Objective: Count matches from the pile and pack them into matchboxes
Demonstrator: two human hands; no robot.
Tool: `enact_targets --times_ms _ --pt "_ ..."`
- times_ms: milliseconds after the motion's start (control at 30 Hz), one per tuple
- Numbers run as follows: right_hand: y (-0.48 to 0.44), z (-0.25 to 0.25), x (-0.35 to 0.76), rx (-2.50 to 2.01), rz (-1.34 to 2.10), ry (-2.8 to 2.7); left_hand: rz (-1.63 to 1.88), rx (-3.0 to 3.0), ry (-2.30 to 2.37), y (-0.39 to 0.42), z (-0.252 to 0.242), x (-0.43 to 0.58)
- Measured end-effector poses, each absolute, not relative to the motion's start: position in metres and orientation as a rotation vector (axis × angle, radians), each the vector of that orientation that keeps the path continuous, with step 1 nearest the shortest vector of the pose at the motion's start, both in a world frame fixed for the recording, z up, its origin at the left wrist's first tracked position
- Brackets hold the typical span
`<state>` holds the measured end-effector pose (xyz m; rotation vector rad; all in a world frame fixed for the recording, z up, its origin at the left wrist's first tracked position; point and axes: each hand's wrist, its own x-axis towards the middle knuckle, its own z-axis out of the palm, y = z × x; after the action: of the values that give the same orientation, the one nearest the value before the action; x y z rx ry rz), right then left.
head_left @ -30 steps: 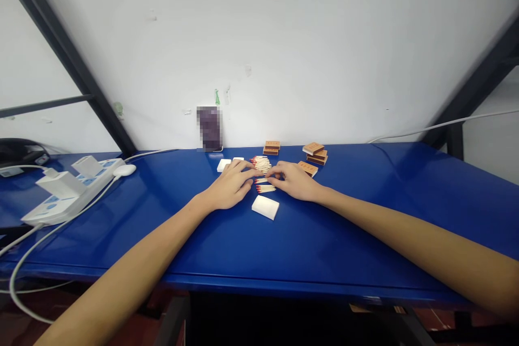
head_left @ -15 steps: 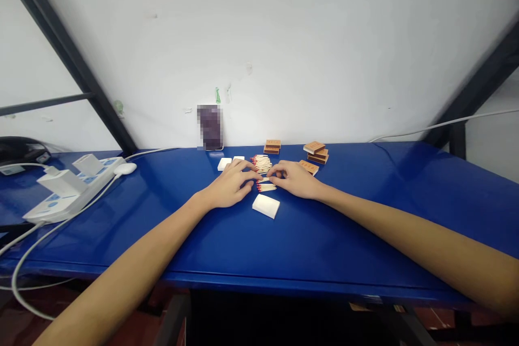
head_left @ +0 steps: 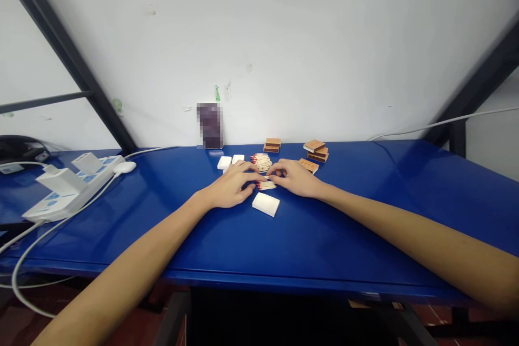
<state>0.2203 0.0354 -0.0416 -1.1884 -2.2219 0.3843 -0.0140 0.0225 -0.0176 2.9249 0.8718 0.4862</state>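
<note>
Red-tipped matchsticks [head_left: 263, 162] lie in a pile at the middle of the table, with a smaller row of matches [head_left: 266, 186] just in front. My left hand [head_left: 233, 185] reaches in from the left, its fingers stretched and apart, the index fingertip touching the match heads between pile and row. From the right, my right hand [head_left: 295, 178] pinches with thumb and forefinger at the stick ends of matches there; how many it grips is hidden. Nearer to me lies a white matchbox tray [head_left: 266, 204]. More white trays [head_left: 224, 162] sit beyond my left hand.
Orange matchboxes [head_left: 272, 145] are stacked by the wall, and another stack [head_left: 316, 150] stands to the right. One matchbox [head_left: 308, 166] lies behind my right hand. A phone [head_left: 210, 126] leans on the wall. A power strip [head_left: 77, 189] with cables occupies the left side.
My left index fingertip has shifted slightly right along the matches. My right hand stays nearly where it was. The view has tilted a little.
</note>
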Motion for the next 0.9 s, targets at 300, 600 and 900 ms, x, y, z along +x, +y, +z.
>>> enact_targets --times_ms 300,600,900 --pt "0.0336 -0.0398 0.2183 -1.16 0.411 -2.225 0.456 2.968 1.031 0.029 -0.0218 -0.017" --pt "0.0265 -0.0349 0.2165 -1.112 0.458 -2.248 0.47 3.007 1.223 0.0278 -0.0225 -0.0162" --pt "0.0287 -0.0386 0.215 -1.279 0.325 -2.136 0.418 2.994 1.308 0.0285 -0.0243 -0.0169"
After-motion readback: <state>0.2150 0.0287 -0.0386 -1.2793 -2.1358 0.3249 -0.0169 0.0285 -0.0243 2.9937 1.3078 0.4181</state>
